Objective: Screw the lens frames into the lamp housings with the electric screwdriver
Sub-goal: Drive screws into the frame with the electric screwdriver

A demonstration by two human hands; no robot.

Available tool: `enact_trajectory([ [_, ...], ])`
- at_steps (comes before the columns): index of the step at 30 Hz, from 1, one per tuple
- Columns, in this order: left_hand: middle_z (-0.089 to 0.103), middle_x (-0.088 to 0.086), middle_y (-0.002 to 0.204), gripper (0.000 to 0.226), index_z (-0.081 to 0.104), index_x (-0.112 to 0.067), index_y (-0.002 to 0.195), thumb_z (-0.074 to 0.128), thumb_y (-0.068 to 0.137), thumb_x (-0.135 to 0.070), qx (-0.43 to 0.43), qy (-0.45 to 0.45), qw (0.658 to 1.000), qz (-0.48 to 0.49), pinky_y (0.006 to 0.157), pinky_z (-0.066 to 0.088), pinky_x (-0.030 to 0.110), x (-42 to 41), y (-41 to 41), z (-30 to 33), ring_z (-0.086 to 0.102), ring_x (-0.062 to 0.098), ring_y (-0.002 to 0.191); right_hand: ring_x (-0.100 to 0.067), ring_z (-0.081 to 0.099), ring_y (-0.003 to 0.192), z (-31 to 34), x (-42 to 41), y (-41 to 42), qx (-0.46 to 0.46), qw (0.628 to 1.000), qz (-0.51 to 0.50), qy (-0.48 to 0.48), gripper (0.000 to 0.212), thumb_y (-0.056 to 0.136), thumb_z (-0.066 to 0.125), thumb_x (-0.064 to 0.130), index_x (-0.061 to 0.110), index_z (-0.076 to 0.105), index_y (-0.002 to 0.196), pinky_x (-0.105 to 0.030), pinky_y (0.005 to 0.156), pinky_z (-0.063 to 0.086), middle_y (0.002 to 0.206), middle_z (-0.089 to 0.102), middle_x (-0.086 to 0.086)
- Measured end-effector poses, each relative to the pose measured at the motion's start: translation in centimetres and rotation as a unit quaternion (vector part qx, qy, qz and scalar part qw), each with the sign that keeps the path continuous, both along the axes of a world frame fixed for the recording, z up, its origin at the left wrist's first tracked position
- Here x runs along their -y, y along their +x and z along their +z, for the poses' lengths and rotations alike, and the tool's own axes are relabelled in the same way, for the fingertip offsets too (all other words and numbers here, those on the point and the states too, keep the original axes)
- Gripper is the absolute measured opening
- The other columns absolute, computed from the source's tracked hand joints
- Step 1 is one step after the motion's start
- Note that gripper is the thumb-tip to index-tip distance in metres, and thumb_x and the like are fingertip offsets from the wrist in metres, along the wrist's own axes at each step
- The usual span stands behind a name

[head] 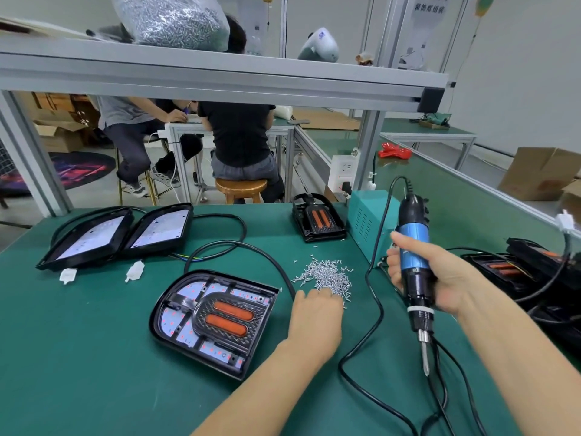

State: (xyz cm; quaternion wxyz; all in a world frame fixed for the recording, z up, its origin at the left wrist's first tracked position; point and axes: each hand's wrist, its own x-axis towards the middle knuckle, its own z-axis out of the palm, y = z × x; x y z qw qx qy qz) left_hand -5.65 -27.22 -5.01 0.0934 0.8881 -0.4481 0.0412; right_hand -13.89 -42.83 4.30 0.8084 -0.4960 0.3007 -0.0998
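The lamp housing [213, 322] sits low and left of centre in my view, flat on the green table [78, 357], with its lens frame [224, 316] seated inside, two orange lenses showing through the black honeycomb surround. Just to its right, my left hand [316, 316] lies palm down at the near edge of the screw pile [323, 276]; the fingertips are buried among the screws, so I cannot tell whether they are spread or pinching one. A black cable [239, 247] loops from behind the housing and passes just left of that hand.

Right of centre, my right hand [440, 278] grips the electric screwdriver [415, 272], fingers curled tight around the blue and black barrel and thumb up along the body, bit pointing down above the table, touching nothing. Its cord rises from the top and arcs away. Behind the tool stands a teal power box [367, 225].

Further out: in the upper middle, another housing [317, 220] with orange lenses sits past the screw pile. At the left, two housings [116, 234] lean side by side, pale boards showing. At the right edge there is a stack of dark housings [518, 269]. Overhead on the shelf sits a clear bag of screws [171, 22], and beyond the bench two people sit at another table.
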Motion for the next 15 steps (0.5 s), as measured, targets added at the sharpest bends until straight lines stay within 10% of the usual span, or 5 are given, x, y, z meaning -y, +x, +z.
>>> enact_trajectory([
  [11, 0.057, 0.003, 0.111, 0.022, 0.059, -0.017, 0.106, 0.046, 0.093, -0.005, -0.037, -0.063, 0.997, 0.008, 0.088, 0.031, 0.033, 0.0, -0.5, 0.0, 0.051, 0.024, 0.105, -0.013, 0.053, 0.051, 1.4, -1.5, -0.6, 0.137, 0.989, -0.038, -0.028, 0.037, 0.071, 0.071, 0.043, 0.017, 0.063, 0.096, -0.024, 0.053, 0.054, 0.064, 0.054, 0.0],
  [15, 0.065, 0.0, 0.094, 0.015, 0.06, -0.018, 0.093, 0.046, 0.093, -0.012, -0.154, -0.214, 0.964, 0.038, 0.078, 0.044, 0.032, -1.5, -0.7, 2.0, 0.058, 0.022, 0.089, -0.009, 0.049, 0.048, 2.3, -2.4, -0.5, 0.218, 0.972, -0.081, -0.024, 0.029, 0.07, 0.072, 0.029, 0.018, 0.058, 0.094, -0.02, 0.049, 0.048, 0.06, 0.052, 0.003],
])
